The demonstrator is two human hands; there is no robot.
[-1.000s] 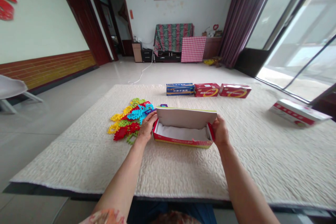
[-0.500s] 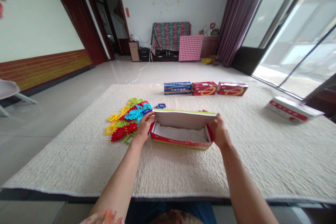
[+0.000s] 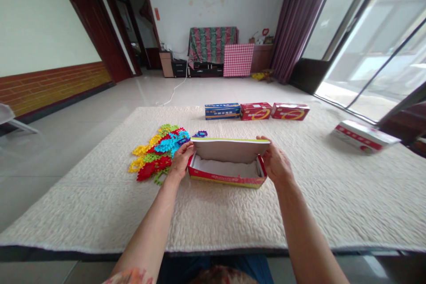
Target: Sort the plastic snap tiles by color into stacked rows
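A red cardboard box (image 3: 229,179) with a yellow-green lower edge stands on the quilted cloth in front of me, its lid (image 3: 229,151) raised at the far side. Inside, a white lining or wrap (image 3: 228,167) covers the bottom. My left hand (image 3: 181,159) grips the lid's left end, thumb and fingers closed on it. At the opposite end, my right hand (image 3: 277,163) holds the lid's right corner, its fingertips over the top edge. Beside my left hand lies a pile of gear-shaped plastic pieces (image 3: 155,159) in red, yellow, green, blue and purple.
Along the far side of the quilted cloth (image 3: 100,204) stand a blue box (image 3: 222,111) and two red boxes, one in the middle (image 3: 255,111) and one farther right (image 3: 290,112). A white and red box (image 3: 366,136) lies at the right. A white chair (image 3: 13,117) is at the far left.
My right hand has shifted its fingers up onto the lid's top edge at the right corner. The left hand keeps its hold, and the view has turned slightly right.
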